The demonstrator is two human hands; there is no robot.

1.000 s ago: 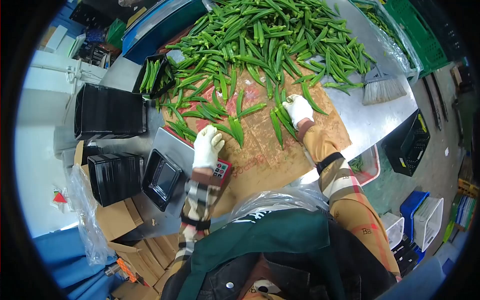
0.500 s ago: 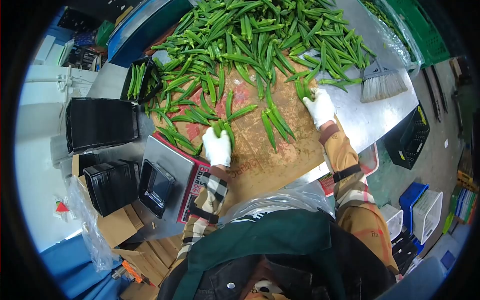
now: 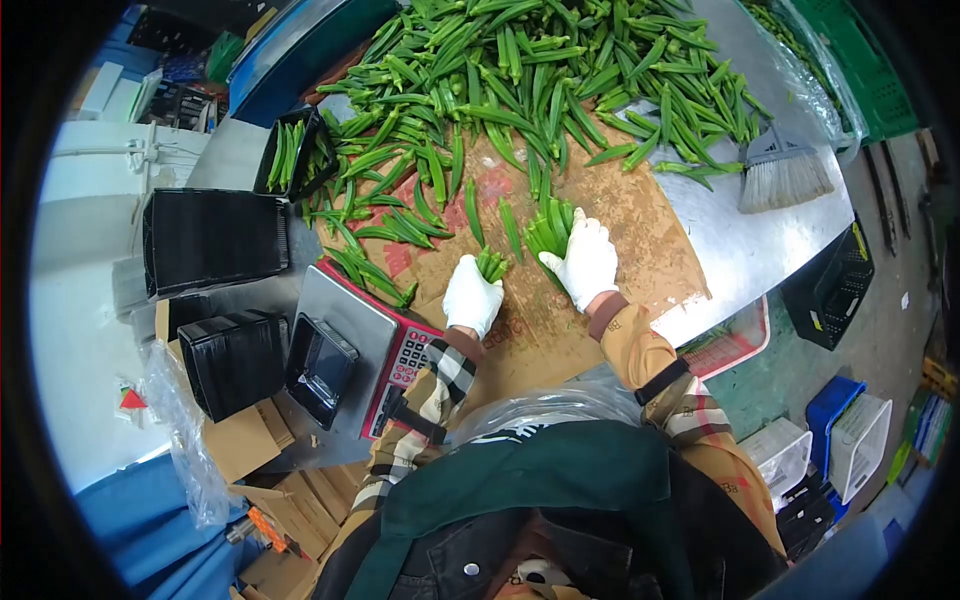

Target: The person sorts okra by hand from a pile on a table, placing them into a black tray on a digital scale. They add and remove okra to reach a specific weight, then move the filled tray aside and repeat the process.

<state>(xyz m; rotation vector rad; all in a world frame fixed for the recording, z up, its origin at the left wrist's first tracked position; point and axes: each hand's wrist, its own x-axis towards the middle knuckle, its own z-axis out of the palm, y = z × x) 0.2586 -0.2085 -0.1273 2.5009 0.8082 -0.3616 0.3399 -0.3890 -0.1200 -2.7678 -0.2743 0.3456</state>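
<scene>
White gloves cover both hands over the cardboard sheet (image 3: 660,250). My left hand (image 3: 472,296) is closed round a few short okra pods (image 3: 492,264), whose ends stick out at its fingertips. To its right, my right hand (image 3: 586,262) grips a bunch of okra (image 3: 549,229) between thumb and fingers, the pods pointing away from me. Single pods lie just beyond the hands. A large heap of okra (image 3: 540,70) covers the far part of the table.
A scale (image 3: 345,290) bearing an empty black tray (image 3: 320,372) stands at the left. Behind it are stacked black trays (image 3: 215,243) and a black tray with okra (image 3: 297,155). A brush (image 3: 785,175) lies at the right.
My right hand has come in from the right and now grips a bunch. My left hand has moved right with pods in it. The loose pods mid-board are gathered up.
</scene>
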